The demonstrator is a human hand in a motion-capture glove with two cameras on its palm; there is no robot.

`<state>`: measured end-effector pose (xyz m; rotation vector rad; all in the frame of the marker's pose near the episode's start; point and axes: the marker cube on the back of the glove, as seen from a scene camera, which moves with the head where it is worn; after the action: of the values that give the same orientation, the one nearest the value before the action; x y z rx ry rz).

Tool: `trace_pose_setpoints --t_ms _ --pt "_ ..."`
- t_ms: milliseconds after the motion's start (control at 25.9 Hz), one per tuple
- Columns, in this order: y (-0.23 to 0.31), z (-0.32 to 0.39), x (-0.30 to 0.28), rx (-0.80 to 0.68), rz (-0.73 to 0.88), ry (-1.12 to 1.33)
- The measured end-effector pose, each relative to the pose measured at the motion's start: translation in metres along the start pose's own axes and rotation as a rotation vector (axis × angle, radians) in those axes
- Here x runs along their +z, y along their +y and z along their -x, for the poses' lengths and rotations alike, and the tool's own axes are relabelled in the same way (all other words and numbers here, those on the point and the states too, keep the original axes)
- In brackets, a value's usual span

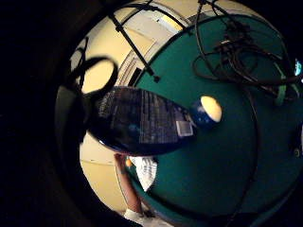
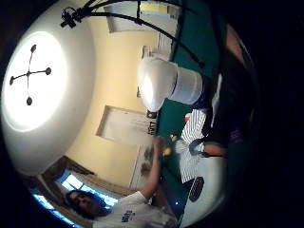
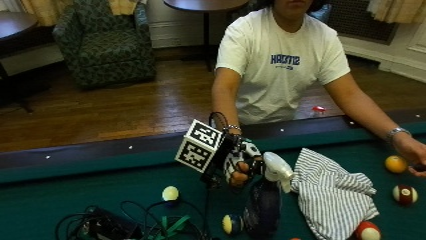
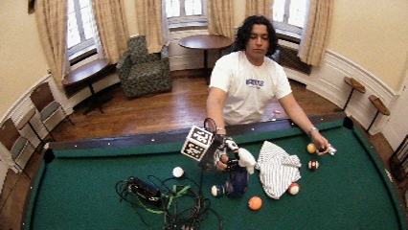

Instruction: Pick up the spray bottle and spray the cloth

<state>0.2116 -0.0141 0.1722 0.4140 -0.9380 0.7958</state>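
A dark blue spray bottle (image 3: pixel 263 207) with a white trigger head (image 3: pixel 276 169) is lifted above the green table, gripped at the neck by my gloved right hand (image 3: pixel 237 159). Its nozzle points toward the striped cloth (image 3: pixel 329 192) that lies crumpled on the felt just beside it. In the little finger side palm view the bottle's dark body (image 1: pixel 137 122) fills the middle. The thumb side palm view shows the white head (image 2: pixel 166 85) close up with the cloth (image 2: pixel 192 142) beyond. The wide view has the hand (image 4: pixel 220 155), bottle (image 4: pixel 237 181) and cloth (image 4: pixel 277 167) at the table's middle.
Billiard balls lie around: a white-yellow one (image 3: pixel 170 193), a blue-striped one (image 3: pixel 231 223), a red one (image 3: pixel 367 231), a yellow one (image 3: pixel 395 164) and a dark red one (image 3: pixel 404 194). Black cables and a box (image 3: pixel 106 225) sprawl at the front left. The bare hand (image 3: pixel 413 152) rests by the far rail.
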Motion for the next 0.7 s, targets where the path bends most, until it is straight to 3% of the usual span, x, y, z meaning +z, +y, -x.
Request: trace_pose_setpoints --t_ms 696 --pt "0.0006 -0.0034 0.0039 0.041 0.049 -0.159"
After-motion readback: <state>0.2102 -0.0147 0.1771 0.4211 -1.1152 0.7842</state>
